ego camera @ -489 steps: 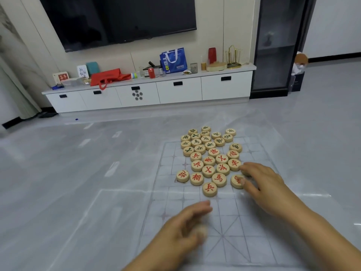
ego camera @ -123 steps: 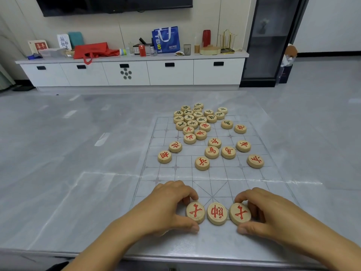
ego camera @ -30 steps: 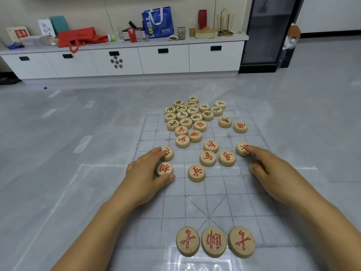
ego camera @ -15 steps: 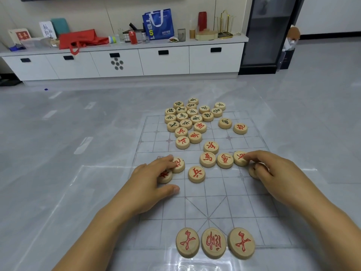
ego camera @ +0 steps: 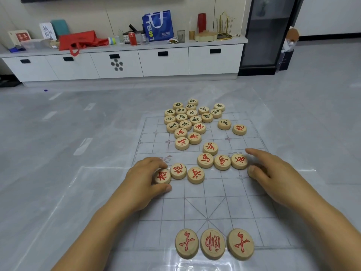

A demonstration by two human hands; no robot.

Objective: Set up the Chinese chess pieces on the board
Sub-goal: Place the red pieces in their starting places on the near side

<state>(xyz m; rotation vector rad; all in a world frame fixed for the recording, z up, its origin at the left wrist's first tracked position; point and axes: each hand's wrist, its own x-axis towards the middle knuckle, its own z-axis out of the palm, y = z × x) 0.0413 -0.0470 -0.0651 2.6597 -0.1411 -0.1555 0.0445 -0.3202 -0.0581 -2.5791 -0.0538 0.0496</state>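
Observation:
The clear gridded board (ego camera: 218,210) lies on the grey floor. Three red-lettered wooden pieces (ego camera: 212,243) stand in a row at its near edge. My left hand (ego camera: 144,180) grips a red piece (ego camera: 163,176) between fingers and thumb at the board's left side, next to two more red pieces (ego camera: 178,171). My right hand (ego camera: 273,177) is at the right side, its index finger stretched beside a red piece (ego camera: 239,161). Thumb and curled fingers close on another piece, almost hidden under the hand. Dark-lettered pieces (ego camera: 190,114) cluster at the far end.
Loose red pieces (ego camera: 210,148) lie scattered mid-board. Two single pieces (ego camera: 239,129) sit at the far right. A white low cabinet (ego camera: 164,61) with bags and bottles on top lines the far wall, and a dark glass cabinet (ego camera: 271,32) stands to its right.
Both hands have pulled their pieces a little nearer to me across the middle of the board. The neighbouring red pieces shifted with them. The three pieces at the near edge stayed put.

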